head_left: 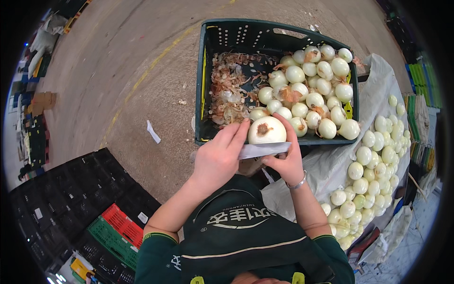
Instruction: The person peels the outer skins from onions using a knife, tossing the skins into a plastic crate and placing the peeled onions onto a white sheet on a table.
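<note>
A large peeled white onion (267,130) with a brown root end sits between my two hands, just over the near edge of a dark green crate (279,26). My right hand (287,158) grips the onion, fingers around its right side and thumb below. My left hand (220,151) is closed on a knife whose flat, pale grey blade (263,150) lies across the onion's near side; its handle is mostly hidden. The left fingertips reach the onion's left side. Peeled onions (314,99) fill the crate's right side, and brown onion skins (229,85) lie at its left.
Many peeled onions (364,184) lie on a pale plastic sheet (298,184) to the right. Stacked black crates (71,199), with red (122,223) and green (112,242) ones among them, stand at lower left. A white scrap (153,132) lies on the concrete floor (161,94).
</note>
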Motion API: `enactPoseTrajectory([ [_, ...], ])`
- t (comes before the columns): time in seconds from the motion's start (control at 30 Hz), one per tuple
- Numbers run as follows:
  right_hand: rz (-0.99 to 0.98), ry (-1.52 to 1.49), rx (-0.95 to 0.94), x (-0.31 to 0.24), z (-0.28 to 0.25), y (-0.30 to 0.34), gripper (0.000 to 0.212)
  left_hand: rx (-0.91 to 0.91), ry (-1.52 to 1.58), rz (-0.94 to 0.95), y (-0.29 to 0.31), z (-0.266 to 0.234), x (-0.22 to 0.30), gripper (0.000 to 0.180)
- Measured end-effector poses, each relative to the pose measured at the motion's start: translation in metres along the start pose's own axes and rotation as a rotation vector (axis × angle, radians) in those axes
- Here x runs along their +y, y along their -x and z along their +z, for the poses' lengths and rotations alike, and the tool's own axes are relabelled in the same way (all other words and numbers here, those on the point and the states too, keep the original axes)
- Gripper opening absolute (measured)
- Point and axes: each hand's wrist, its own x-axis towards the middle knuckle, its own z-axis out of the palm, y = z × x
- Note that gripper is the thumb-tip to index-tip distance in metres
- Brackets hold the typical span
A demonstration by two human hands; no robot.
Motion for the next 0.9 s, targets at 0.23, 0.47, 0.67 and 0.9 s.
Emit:
enactPoseTrajectory([
  [0.23,-0.003,0.151,-0.141,-0.016,-0.001,0.006,0.098,0.049,-0.091,-0.103,0.013,0.028,-0.055,0.068],
  [0.47,-0.249,0.597,0.082,-0.023,-0.039,0.025,0.089,-0.102,0.593,-0.387,0.007,0.046,-0.003,0.036],
  [0.67,-0.283,1.139,0.719,-0.068,-0.185,0.126,0.076,-0.205,0.579,-0.569,0.073,0.068,-0.038,0.031],
  [0.9,0.050,1.568,1.569,-0.103,-0.446,0.384,0.077,-0.382,0.488,-0.576,0.086,0.081,-0.014,0.028],
])
